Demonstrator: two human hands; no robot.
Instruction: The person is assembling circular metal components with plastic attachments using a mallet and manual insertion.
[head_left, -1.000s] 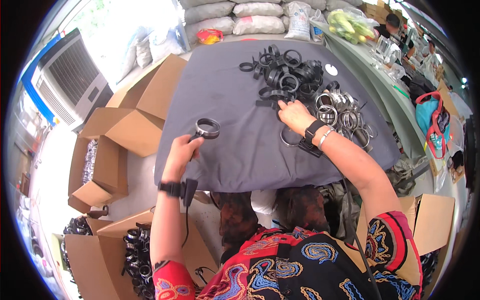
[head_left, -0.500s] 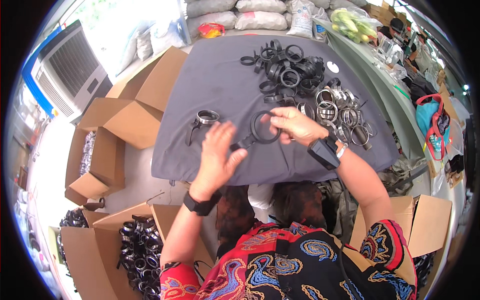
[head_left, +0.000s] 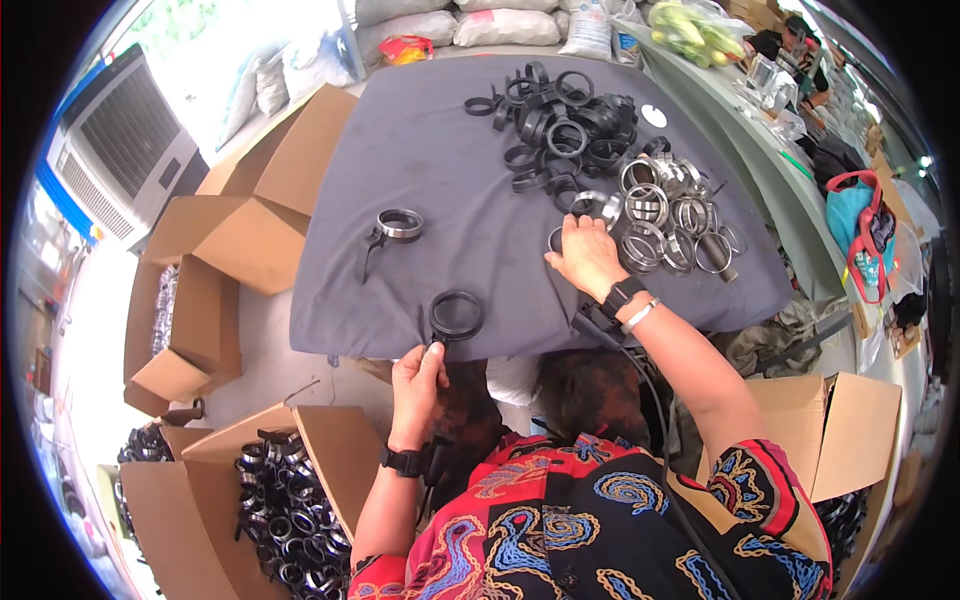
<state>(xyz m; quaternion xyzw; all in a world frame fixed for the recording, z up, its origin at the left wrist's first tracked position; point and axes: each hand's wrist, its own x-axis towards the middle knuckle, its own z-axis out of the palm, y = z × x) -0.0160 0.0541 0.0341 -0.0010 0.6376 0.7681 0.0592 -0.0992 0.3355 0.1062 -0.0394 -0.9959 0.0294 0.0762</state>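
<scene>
Low at the table's front edge, my left hand (head_left: 418, 388) is closed on the stem of a black ring clamp (head_left: 457, 316), its round loop held upward. My right hand (head_left: 588, 256) lies palm down at the near left side of the silver metal rings (head_left: 648, 205), fingers curled over a ring (head_left: 554, 240) whose edge shows beside the thumb. Most of that ring is hidden under the hand. On the table's left rests a black clamp with a silver ring (head_left: 400, 225) in it, its tail pointing toward me. A heap of black ring clamps (head_left: 566, 138) lies at the back.
Open cardboard boxes (head_left: 250, 245) stand left of the grey cloth-covered table (head_left: 350, 140). Another box (head_left: 285, 510), at lower left, holds several ringed clamps. A box (head_left: 850, 430) stands at lower right. A cooler (head_left: 125, 150) is at far left; sacks (head_left: 505, 28) line the back.
My left hand has taken the black ring clamp and drawn it toward me. The right hand has let go of it and moved to the silver rings. The view has shifted slightly.
</scene>
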